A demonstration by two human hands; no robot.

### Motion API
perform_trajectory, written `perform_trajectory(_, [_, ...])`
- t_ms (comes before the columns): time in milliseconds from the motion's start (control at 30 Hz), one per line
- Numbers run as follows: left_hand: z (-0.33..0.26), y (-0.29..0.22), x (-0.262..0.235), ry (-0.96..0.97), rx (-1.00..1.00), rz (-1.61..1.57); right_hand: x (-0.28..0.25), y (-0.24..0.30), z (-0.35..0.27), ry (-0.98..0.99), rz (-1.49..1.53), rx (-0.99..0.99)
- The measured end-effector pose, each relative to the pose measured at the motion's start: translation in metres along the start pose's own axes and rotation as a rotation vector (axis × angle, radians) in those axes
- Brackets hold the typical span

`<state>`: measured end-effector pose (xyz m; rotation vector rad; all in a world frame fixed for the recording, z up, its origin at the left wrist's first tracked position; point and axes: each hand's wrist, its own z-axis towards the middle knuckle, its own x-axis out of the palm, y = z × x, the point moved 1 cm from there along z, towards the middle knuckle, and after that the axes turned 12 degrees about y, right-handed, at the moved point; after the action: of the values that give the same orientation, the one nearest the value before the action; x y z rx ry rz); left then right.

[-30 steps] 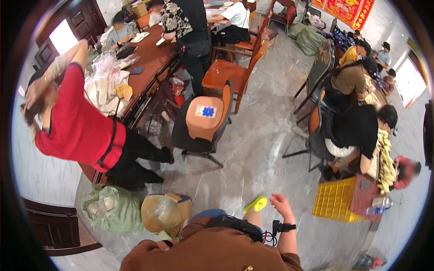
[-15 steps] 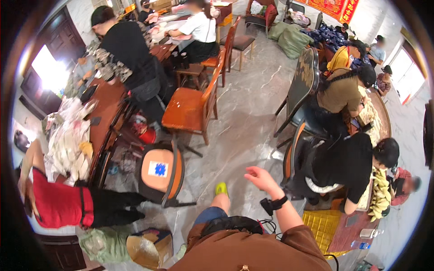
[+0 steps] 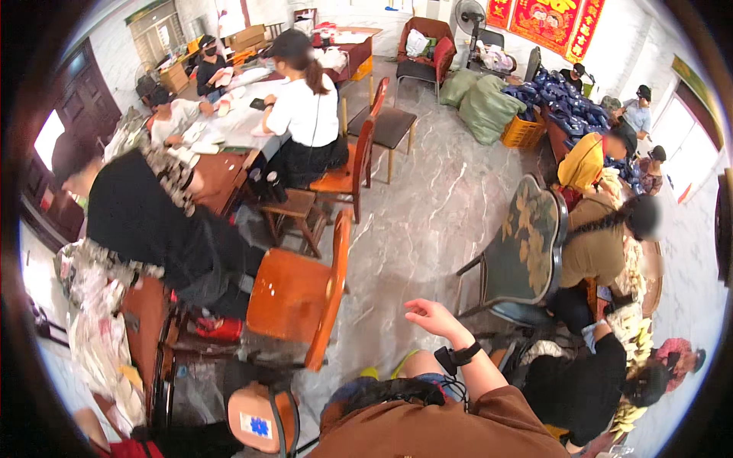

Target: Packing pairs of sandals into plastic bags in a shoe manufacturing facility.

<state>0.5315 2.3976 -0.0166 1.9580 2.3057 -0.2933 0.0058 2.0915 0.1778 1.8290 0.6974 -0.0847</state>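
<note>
Marble floor (image 3: pixel 427 221) crowded; right hand (image 3: pixel 431 317) raised near orange chair (image 3: pixel 301 294), fingers loose, empty; left hand hidden.

- left hand: out of frame
- right hand (image 3: pixel 431 317) empty; its forearm is cut by the brown shirt (image 3: pixel 427 427) at 6 o'clock
- faces at 3 o'clock blurred

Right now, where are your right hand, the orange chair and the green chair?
right hand (image 3: pixel 429 314), head view, on the back of the hand.
orange chair (image 3: pixel 294 298), head view, on its seat.
green chair (image 3: pixel 523 248), head view, on its patterned backrest.
</note>
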Motion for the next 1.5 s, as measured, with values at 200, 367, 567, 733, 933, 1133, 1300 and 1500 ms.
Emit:
perform_trajectory(200, [0.071, -0.136, -0.206, -0.016, 0.025, 0.041, -0.155, -0.017, 0.153, 0.045, -0.115, -0.026])
perform_trajectory(367, [0.105, -0.246, -0.349, -0.031, 0.013, 0.049, -0.307, 0.001, 0.273, 0.062, -0.208, -0.184])
perform_trajectory(567, [0.141, -0.385, -0.483, -0.005, 0.028, 0.039, -0.473, 0.023, 0.391, 0.064, -0.17, -0.224])
perform_trajectory(733, [0.19, -0.494, -0.613, 0.028, 0.055, 0.065, -0.602, -0.015, 0.492, 0.101, -0.201, -0.2])
perform_trajectory(933, [0.256, -0.641, -0.76, 0.09, 0.128, 0.076, -0.784, -0.075, 0.576, -0.019, -0.17, 0.071])
perform_trajectory(1133, [0.306, -0.771, -0.879, 0.155, 0.162, 0.086, -0.958, -0.112, 0.633, -0.234, -0.074, 0.111])
perform_trajectory(1300, [0.363, -0.881, -0.97, 0.171, 0.162, 0.075, -1.094, -0.167, 0.72, -0.185, -0.051, 0.21])
perform_trajectory(1500, [0.399, -1.02, -1.062, 0.161, 0.294, 0.103, -1.249, -0.162, 0.867, -0.059, -0.162, -0.002])
